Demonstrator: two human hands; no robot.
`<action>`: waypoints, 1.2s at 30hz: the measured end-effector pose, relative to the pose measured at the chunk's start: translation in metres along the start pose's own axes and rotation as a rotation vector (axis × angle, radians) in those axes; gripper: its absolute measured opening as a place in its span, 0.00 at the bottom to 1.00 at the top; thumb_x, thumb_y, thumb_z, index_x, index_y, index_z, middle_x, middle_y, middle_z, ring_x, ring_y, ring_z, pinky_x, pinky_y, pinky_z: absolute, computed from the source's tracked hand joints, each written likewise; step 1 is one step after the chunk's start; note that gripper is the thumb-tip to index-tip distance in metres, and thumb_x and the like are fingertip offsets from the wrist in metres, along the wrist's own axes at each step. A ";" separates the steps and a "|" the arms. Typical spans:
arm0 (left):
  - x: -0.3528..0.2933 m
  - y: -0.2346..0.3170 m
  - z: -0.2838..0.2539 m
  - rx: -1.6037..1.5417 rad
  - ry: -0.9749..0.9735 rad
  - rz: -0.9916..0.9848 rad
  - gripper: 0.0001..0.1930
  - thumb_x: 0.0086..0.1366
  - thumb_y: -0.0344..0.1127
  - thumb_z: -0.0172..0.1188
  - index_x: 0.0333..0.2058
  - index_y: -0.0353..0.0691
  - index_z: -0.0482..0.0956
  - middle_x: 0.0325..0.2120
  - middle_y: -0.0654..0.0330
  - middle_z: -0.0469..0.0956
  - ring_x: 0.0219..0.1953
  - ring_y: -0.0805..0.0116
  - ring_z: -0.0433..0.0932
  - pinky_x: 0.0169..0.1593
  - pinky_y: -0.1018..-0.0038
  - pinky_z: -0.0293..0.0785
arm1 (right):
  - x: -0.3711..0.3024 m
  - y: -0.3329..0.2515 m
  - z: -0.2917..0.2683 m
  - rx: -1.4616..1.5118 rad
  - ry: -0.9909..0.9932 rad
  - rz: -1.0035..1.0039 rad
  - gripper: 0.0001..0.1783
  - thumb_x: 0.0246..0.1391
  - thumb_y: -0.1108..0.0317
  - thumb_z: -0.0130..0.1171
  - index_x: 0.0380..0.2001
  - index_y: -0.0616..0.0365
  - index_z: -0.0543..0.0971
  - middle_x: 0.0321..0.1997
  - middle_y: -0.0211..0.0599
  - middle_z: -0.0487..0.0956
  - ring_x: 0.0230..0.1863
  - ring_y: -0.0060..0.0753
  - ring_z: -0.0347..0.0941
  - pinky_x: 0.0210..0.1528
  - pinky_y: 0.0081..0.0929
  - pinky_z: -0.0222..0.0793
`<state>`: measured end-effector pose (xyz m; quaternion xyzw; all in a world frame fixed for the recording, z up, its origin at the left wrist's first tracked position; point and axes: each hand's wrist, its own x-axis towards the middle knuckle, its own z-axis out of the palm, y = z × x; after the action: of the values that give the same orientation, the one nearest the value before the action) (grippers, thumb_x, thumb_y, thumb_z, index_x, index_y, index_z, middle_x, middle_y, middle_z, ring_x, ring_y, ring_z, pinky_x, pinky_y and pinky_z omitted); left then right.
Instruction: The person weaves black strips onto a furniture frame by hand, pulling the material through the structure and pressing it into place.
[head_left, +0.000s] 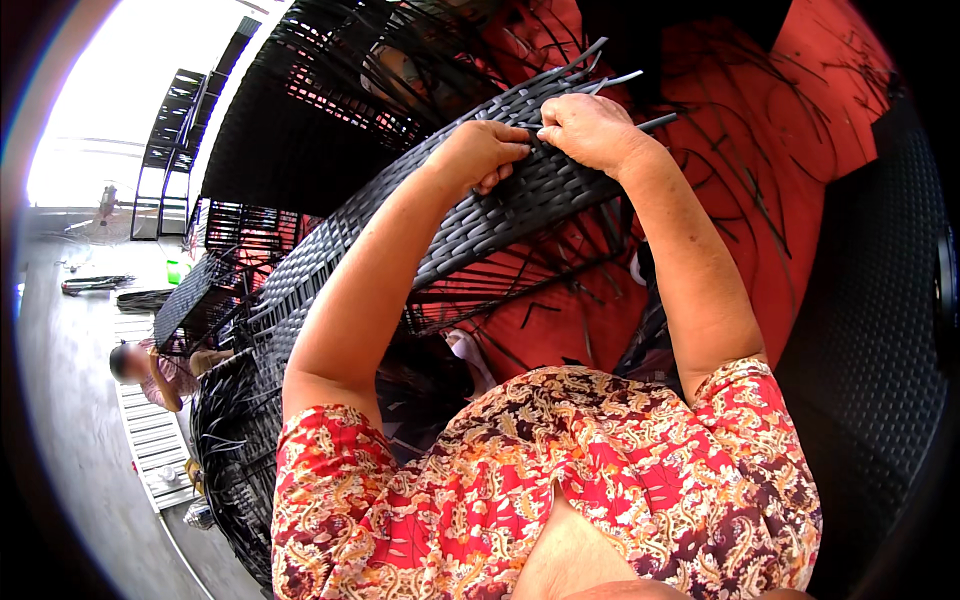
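Note:
Across the middle runs a woven panel (pixel 520 205) of dark grey flat strips, with loose strip ends (pixel 625 78) sticking out at its far right end. My left hand (pixel 482 152) rests on the weave, its fingers curled and pinching near a thin strip. Close beside it, my right hand (pixel 585 125) is closed at the panel's upper right, fingertips pressed together on a grey strip. The two hands almost meet over the same spot. Exactly how each fingertip grips the strip is too small to make out.
Red sheeting (pixel 800 110) strewn with loose dark strips covers the floor. A black woven piece (pixel 870 330) stands at the right; a coil of dark strips (pixel 235 470) lies at lower left. Another person (pixel 165 378) sits at far left near a white slatted platform (pixel 155 440).

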<state>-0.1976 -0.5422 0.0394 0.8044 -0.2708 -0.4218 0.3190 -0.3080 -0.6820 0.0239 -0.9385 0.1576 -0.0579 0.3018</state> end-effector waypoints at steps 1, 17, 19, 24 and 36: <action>0.000 0.004 0.000 -0.014 0.022 0.014 0.13 0.58 0.32 0.59 0.42 0.39 0.78 0.13 0.67 0.67 0.08 0.84 0.57 0.11 0.87 0.52 | 0.000 0.000 0.000 -0.002 0.000 0.004 0.12 0.49 0.58 0.56 0.25 0.55 0.75 0.29 0.38 0.76 0.35 0.42 0.72 0.37 0.37 0.64; 0.007 0.003 -0.012 -0.455 -0.210 -0.178 0.04 0.58 0.29 0.59 0.32 0.38 0.74 0.11 0.69 0.66 0.06 0.86 0.53 0.10 0.87 0.49 | -0.005 -0.009 -0.012 0.045 -0.029 -0.002 0.11 0.49 0.59 0.56 0.25 0.56 0.75 0.29 0.37 0.76 0.35 0.41 0.72 0.38 0.36 0.65; 0.006 0.003 -0.011 -0.437 -0.165 -0.149 0.04 0.57 0.29 0.58 0.31 0.37 0.75 0.11 0.69 0.66 0.06 0.86 0.53 0.10 0.87 0.49 | -0.005 -0.005 -0.011 0.088 -0.012 -0.015 0.12 0.49 0.59 0.56 0.25 0.56 0.75 0.28 0.37 0.76 0.35 0.40 0.72 0.38 0.36 0.65; 0.003 -0.004 -0.009 -0.408 -0.108 -0.112 0.03 0.57 0.28 0.58 0.30 0.36 0.75 0.11 0.68 0.66 0.07 0.85 0.54 0.10 0.87 0.49 | -0.008 0.002 0.000 0.163 0.019 -0.086 0.10 0.48 0.62 0.57 0.28 0.58 0.76 0.31 0.38 0.76 0.36 0.39 0.72 0.39 0.33 0.66; -0.003 0.006 -0.017 -0.272 -0.022 -0.025 0.04 0.54 0.29 0.59 0.27 0.34 0.76 0.10 0.67 0.66 0.07 0.82 0.57 0.12 0.83 0.53 | -0.010 0.005 0.002 0.204 0.139 -0.195 0.12 0.49 0.66 0.57 0.38 0.56 0.77 0.41 0.39 0.75 0.46 0.42 0.71 0.49 0.33 0.67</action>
<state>-0.1852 -0.5395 0.0530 0.7524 -0.2045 -0.4671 0.4170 -0.3184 -0.6817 0.0191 -0.9075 0.0793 -0.1673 0.3771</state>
